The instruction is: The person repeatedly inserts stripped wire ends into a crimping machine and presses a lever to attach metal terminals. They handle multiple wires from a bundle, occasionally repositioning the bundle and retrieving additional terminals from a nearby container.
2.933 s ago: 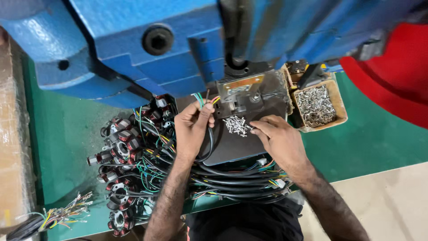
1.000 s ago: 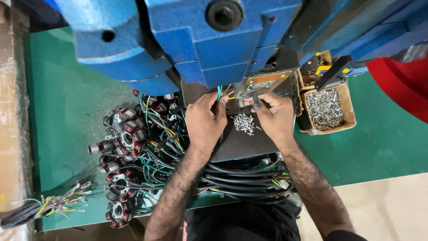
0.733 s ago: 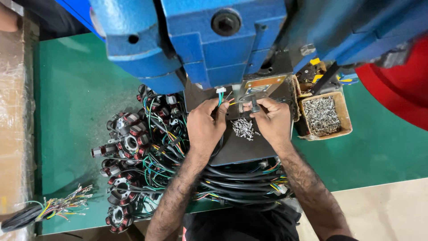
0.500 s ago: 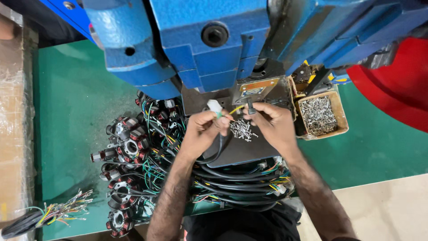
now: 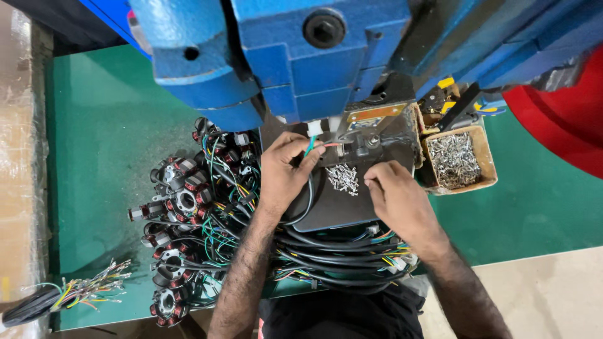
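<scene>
green bench (image 5: 107, 125), blue press (image 5: 301, 56), left grip (image 5: 282, 172) pinching wire (image 5: 309, 146), right grip (image 5: 392, 198) loosely curled, empty

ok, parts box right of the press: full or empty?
Partly full. The open cardboard box holds a heap of small metal terminals covering its floor, below the rim. A smaller loose pile lies by the right hand.

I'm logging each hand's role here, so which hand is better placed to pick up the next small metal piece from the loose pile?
Probably the right hand: its fingertips are beside the pile of metal pieces, and it looks empty. The left hand is pinching coloured wires.
</scene>
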